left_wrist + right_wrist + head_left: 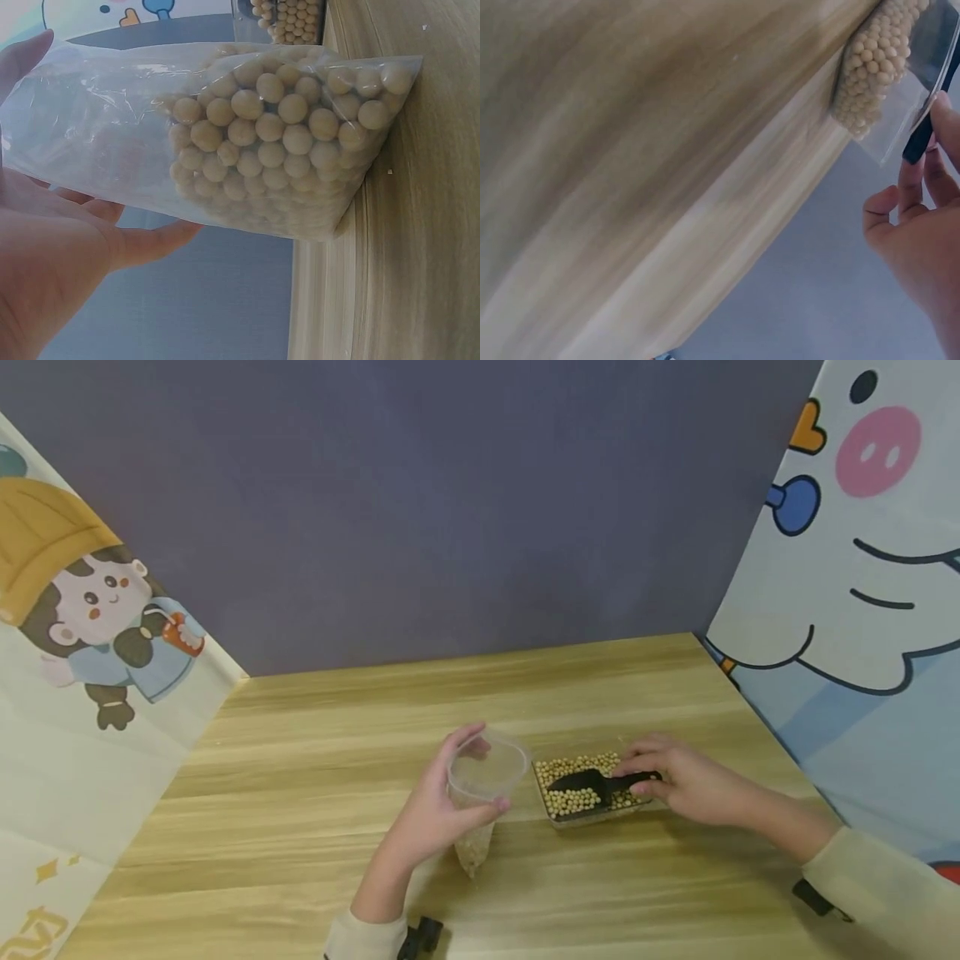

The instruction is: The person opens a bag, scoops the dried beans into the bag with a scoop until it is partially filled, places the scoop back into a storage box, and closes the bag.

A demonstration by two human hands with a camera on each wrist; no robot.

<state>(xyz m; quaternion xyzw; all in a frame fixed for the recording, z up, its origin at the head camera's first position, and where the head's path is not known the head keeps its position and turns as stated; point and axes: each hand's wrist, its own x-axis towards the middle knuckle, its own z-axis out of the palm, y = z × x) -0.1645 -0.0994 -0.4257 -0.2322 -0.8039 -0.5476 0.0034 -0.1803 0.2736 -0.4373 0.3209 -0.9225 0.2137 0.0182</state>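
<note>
My left hand holds a clear plastic bag by its upper end, thumb on one side and fingers on the other. The bag's mouth is spread into a round, translucent rim. In the left wrist view, pale round beans that look like soybeans fill the lower part of the bag, which rests on the table. To its right is a clear rectangular container of the same beans. My right hand pinches the handle of a black scoop, whose blade lies over the beans in the container.
The wood-grain table runs back to a dark grey-blue panel. Cartoon-printed panels border it on the left and the right. Beside each sleeve a small black device shows.
</note>
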